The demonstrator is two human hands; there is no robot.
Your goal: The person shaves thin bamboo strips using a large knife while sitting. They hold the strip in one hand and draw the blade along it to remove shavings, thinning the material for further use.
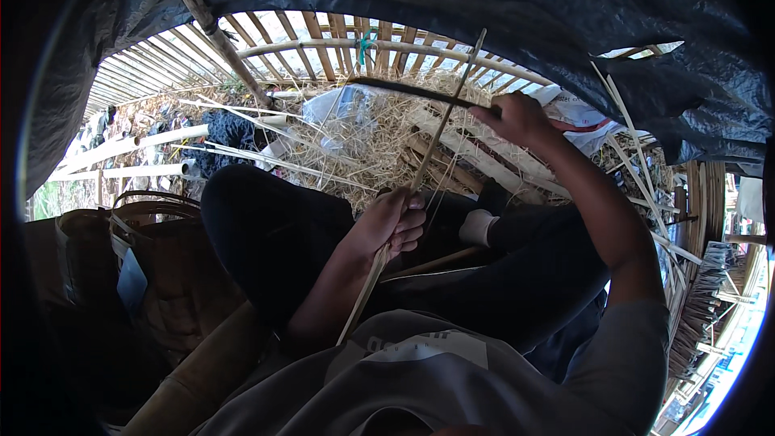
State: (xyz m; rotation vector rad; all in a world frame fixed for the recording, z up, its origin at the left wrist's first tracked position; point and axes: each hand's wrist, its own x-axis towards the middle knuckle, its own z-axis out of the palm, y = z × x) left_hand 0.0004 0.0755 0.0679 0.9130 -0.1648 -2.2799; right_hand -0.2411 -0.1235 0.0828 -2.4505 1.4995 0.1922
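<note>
My left hand [395, 224] is closed round a long bamboo strip [436, 139], which slants up and away from my lap. Its lower end rests against my shirt, and its tip rises toward the slatted fence. In my right hand [519, 119] is the handle of a long, dark-bladed knife [404, 90], pointing left. The blade crosses the strip in its upper half; whether it touches cannot be made out. A thin sliver [446, 182] hangs beside the strip just above my left hand.
Pale shavings [379, 141] cover the ground ahead, with split bamboo pieces [468, 163] among them. Bamboo poles [137, 144] lie at the left, near woven baskets [173, 274]. A slatted bamboo fence [299, 44] stands beyond, and a dark tarp [525, 0] hangs overhead.
</note>
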